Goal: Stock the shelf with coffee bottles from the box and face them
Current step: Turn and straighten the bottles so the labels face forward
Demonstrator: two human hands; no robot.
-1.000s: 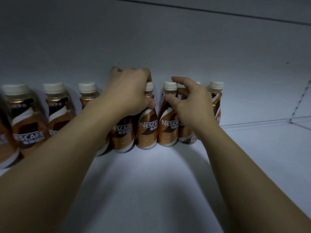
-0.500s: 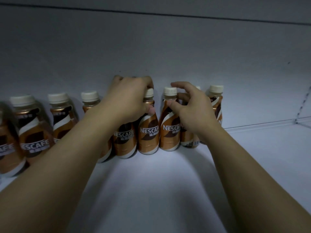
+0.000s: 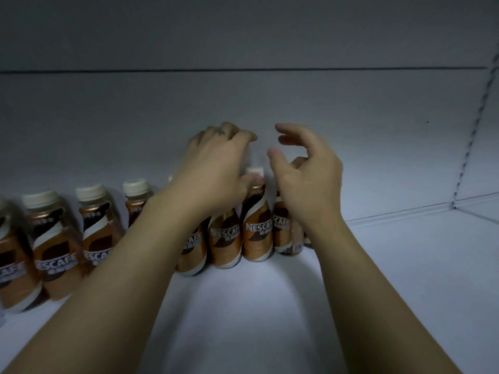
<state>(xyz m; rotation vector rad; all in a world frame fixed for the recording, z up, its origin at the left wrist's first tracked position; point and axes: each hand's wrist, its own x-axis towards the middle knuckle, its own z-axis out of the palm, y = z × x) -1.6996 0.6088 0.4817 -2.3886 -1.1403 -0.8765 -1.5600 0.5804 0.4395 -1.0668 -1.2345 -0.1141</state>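
Head view:
- Bottles (image 3: 255,233) lined upright along back of shelf (image 3: 405,265), side by side, NESCAFE labels mostly turned front.
- Left hand (image 3: 216,168) held over caps mid-row, fingers (image 3: 210,130) curled; whether a cap is gripped cannot be told.
- Right hand (image 3: 307,171) held above row's right end, fingers (image 3: 290,129) loosely spread, nothing held.
- Box not seen.
- Judged: stocking well along. Label near right end seems turned aside, so facing is left to be done.
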